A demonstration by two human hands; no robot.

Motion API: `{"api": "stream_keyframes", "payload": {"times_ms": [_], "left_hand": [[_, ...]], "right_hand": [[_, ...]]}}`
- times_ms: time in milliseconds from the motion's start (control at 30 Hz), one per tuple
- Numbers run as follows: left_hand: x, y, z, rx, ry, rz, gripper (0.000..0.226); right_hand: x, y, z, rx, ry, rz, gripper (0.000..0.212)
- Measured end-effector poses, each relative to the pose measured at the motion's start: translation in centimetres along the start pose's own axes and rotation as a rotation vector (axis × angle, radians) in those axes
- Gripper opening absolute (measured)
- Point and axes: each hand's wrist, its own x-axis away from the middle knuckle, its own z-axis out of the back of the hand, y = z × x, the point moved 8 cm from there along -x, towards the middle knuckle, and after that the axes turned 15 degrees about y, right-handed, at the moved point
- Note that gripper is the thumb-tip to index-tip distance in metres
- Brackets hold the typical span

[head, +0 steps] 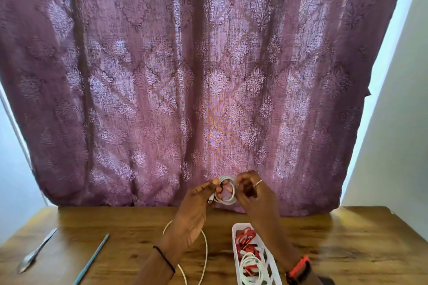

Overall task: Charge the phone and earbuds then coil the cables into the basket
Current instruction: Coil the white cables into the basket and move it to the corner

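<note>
- One brown wooden worktop carried a white slotted plastic basket.
- Two coiled cables, one red and one white, lay in that basket, so that share looked done.
- Both hands were raised above the worktop. The left hand pinched one side of a small white cable coil, and the right hand gripped the other.
- A loose white length, seemingly its tail, lay on the worktop and needed winding.
- No phone or earbuds showed, so charging could not be judged.
</note>
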Motion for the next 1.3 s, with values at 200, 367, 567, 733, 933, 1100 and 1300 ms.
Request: {"api": "stream_keyframes", "payload": {"times_ms": [200,367,567,733,933,1100,1300], "left_hand": [[-0.5,0.3,0.5,-0.172,0.110,-0.188,0.021],[-0.9,1.1,1.1,-0.235,0.155,-0.306,0.029],[-1.6,0.8,1.7,-0.349,0.134,-0.395,0.029],[-1.8,0.9,1.7,-0.363,0.124,-0.401,0.027],[-1.6,-0.2,1.7,-0.015,0.124,-0.134,0.028],[-1.3,-0.7,0.6,0.270,0.040,0.086,0.023],[-1.2,-1.2,-0.2,0.337,0.044,0.114,0.023]], "right_hand": [[1.2,1.7,-0.7,0.073,-0.058,-0.193,0.027],[1.8,3.3,-1.9,-0.216,-0.120,-0.479,0.029],[2.2,3.6,-2.4,-0.508,-0.063,-0.664,0.012],[2.1,4.4,-2.3,-0.401,-0.113,-0.706,0.018],[-0.5,4.0,-1.2,-0.106,-0.134,-0.424,0.006],[-1.3,3.0,0.2,0.062,-0.003,-0.200,0.009],[-0.5,3.5,0.2,0.192,0.133,-0.118,0.012]]}}
